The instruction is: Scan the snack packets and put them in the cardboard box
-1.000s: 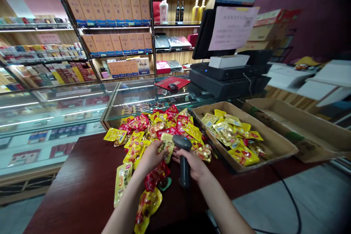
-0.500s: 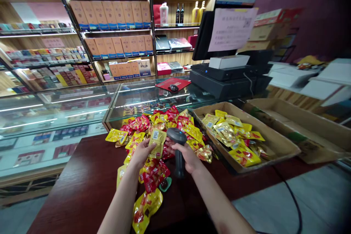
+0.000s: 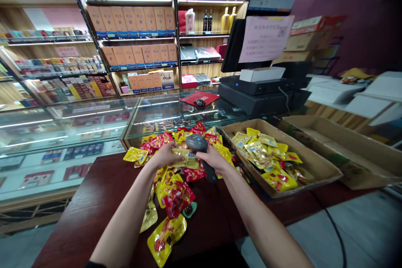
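Note:
My left hand (image 3: 168,155) is closed on the edge of a gold snack packet (image 3: 186,158), which is tilted so that a label with a barcode faces toward the right. In my right hand (image 3: 214,158) is a dark barcode scanner (image 3: 197,142), gripped by its handle, its head just above the packet. Beneath both hands spreads a heap of snack packets, with a red packet (image 3: 179,197) and a yellow packet (image 3: 166,236) nearest me. A small green-edged item (image 3: 189,209) lies beside the red one.
A cardboard tray (image 3: 326,171) of packets stands to the right, with another cardboard tray (image 3: 364,150) behind it. The glass counter (image 3: 163,111) bears a mouse (image 3: 199,102) and a monitor (image 3: 234,46). A cable (image 3: 333,222) hangs at the right.
The scanner has come left and tilted over the packet. My left hand has turned the packet from facing me to lying flatter, and the two hands are closer together.

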A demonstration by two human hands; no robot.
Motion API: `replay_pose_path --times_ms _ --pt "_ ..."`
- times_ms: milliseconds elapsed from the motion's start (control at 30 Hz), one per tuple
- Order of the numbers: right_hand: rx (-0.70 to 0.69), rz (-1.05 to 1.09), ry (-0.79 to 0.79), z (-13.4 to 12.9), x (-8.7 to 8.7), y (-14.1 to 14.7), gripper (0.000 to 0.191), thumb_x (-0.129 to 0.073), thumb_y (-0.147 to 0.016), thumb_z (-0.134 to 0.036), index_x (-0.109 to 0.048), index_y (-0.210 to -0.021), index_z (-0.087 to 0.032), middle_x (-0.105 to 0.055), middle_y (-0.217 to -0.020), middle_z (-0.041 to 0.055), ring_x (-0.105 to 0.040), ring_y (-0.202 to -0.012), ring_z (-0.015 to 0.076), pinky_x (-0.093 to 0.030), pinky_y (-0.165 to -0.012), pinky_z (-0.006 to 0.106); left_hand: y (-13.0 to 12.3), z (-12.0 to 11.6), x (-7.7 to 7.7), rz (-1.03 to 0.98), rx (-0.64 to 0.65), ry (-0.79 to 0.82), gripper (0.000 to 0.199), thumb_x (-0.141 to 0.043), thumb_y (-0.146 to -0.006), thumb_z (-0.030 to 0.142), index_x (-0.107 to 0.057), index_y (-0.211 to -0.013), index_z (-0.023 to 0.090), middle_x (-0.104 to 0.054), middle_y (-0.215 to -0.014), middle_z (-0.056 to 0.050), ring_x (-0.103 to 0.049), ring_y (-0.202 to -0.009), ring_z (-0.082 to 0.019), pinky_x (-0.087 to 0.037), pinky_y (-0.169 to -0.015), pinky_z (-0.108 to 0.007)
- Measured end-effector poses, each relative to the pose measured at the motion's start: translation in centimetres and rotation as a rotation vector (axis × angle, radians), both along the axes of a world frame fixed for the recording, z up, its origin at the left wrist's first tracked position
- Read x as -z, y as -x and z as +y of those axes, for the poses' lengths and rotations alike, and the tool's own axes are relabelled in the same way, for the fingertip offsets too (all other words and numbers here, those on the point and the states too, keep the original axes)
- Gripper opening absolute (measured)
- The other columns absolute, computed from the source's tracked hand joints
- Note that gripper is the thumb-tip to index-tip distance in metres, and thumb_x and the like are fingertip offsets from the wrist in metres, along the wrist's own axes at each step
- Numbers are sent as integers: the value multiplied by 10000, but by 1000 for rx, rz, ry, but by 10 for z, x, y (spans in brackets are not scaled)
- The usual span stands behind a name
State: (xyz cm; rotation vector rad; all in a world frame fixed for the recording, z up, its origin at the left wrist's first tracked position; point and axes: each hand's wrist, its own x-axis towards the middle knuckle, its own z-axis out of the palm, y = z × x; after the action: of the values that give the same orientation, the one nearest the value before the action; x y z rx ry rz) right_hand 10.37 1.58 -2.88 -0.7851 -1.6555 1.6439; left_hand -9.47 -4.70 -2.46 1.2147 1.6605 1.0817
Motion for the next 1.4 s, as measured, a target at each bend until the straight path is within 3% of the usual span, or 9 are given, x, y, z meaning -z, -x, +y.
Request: replay_pose_path --times_ms 167,333,500,667,900,1267,1400 --pt "98 192 228 -5 2 -4 394 -585 -605 -151 -688 -985 -172 -715 -934 38 -652 -878 202 -516 -751 288 6 29 -4 -310 -76 -44 451 -860 -497 288 -619 -843 127 -665 -765 -49 -621 -633 -135 -496 -563 -227" --pt "171 158 184 -13 5 -2 272 -635 -586 -169 -687 -853 -172 -709 -834 19 -662 -766 170 -525 -750 279 8 54 1 -607 -77 59 389 -862 -519 254 -627 -801 125 -668 -781 -60 -625 -657 -132 -524 -596 -246" --pt "167 53 200 -30 11 -2 158 -642 -625 -225 -620 -774 -179 -664 -711 14 -656 -673 188 -534 -535 280 15 70 -1 -541 -167 102 358 -864 -504 209 -648 -782 141 -671 -766 -30 -613 -623 -118 -500 -547 -226" --pt "103 -94 225 -56 9 0 53 -589 -665 -218 -593 -675 -166 -603 -533 1 -556 -429 136 -423 -364 228 19 79 4 -439 -191 133 363 -870 -482 223 -651 -762 151 -652 -675 -14 -594 -582 -120 -471 -518 -221" --pt "109 -199 177 -69 23 4 113 -572 -703 -251 -543 -614 -186 -497 -394 -33 -440 -338 110 -379 -360 232 18 79 12 -348 -223 181 376 -873 -481 263 -635 -748 151 -610 -593 7 -558 -529 -99 -450 -497 -203" --pt "122 -204 180 -76 14 4 161 -589 -686 -226 -517 -544 -205 -479 -368 -34 -424 -339 102 -351 -389 228 12 75 2 -380 -186 182 363 -860 -515 237 -599 -751 147 -625 -639 0 -576 -548 -110 -461 -516 -225" --pt "130 -211 153 -76 15 3 165 -585 -695 -247 -521 -549 -203 -484 -374 -30 -431 -351 103 -356 -396 226 11 71 0 -326 -204 188 309 -840 -563 260 -588 -709 156 -484 -464 65 -438 -406 -57 -404 -463 -201"
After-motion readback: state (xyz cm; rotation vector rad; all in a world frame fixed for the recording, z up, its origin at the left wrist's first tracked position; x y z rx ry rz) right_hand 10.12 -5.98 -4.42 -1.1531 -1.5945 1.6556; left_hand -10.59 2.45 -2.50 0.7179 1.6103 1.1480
